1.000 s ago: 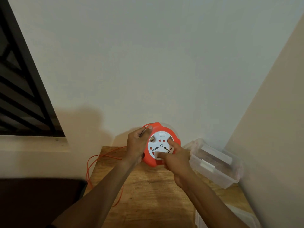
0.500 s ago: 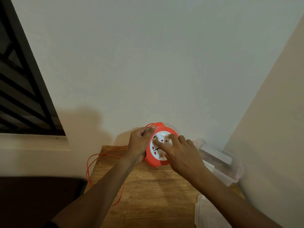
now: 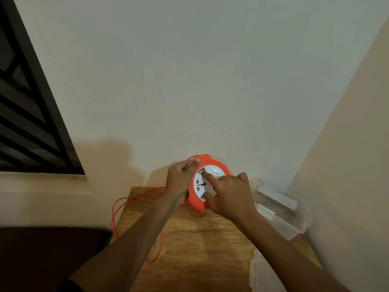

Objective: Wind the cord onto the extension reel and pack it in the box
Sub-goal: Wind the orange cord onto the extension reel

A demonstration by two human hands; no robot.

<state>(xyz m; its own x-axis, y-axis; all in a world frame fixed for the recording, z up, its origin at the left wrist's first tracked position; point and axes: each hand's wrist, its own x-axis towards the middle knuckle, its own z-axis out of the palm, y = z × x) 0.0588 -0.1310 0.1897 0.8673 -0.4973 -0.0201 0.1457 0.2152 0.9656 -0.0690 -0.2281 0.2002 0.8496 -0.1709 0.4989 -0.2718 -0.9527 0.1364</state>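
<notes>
An orange extension reel (image 3: 194, 204) with a white socket face (image 3: 199, 185) stands tilted at the far side of the wooden table (image 3: 195, 241). My left hand (image 3: 180, 180) grips its upper left rim, where the thin orange cord (image 3: 134, 200) enters. My right hand (image 3: 228, 194) lies on the white face, index finger and thumb pressed on it. The cord loops off the table's left edge and back across the top. A clear plastic box (image 3: 280, 209) sits open to the right of the reel.
A clear lid (image 3: 263, 272) lies at the table's near right corner. Walls close in behind and on the right. A dark window grille (image 3: 27, 114) is at the left, and a dark surface sits below the table's left edge.
My right hand has swept from the lower part of the white face up and round to its top left, turning it. The left hand kept its grip on the rim.
</notes>
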